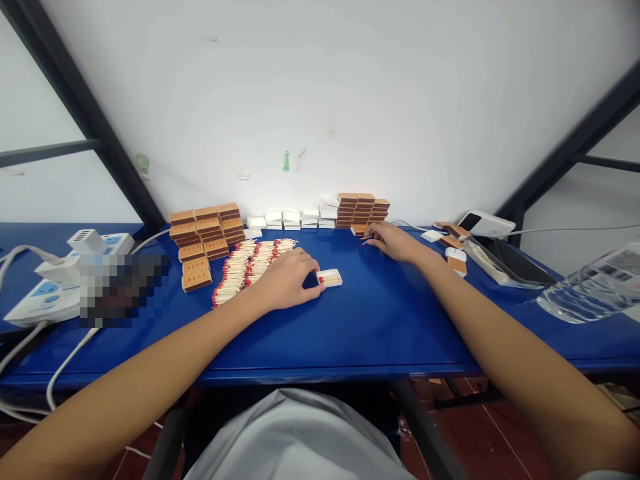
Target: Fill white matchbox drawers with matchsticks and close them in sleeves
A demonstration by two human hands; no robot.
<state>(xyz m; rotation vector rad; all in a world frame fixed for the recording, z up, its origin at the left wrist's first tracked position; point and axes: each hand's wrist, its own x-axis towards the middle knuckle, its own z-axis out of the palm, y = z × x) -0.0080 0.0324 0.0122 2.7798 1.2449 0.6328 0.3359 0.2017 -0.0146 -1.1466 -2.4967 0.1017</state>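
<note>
My left hand curls at the left end of a small white matchbox tray, gripping it between thumb and fingers. A few matches with red heads lie inside this tray. Beside and partly beneath that hand spread rows of loose red-tipped matches. My right hand reaches to the back, its fingers closed next to a matchbox at the foot of a stack of brown matchboxes. A thin orange-red shape shows at its fingertips, too small to make out.
Stacked orange matchboxes stand at back left; white trays line the wall. On the left lie a power strip and cables. To the right are a white device, a dark pouch and a plastic bottle.
</note>
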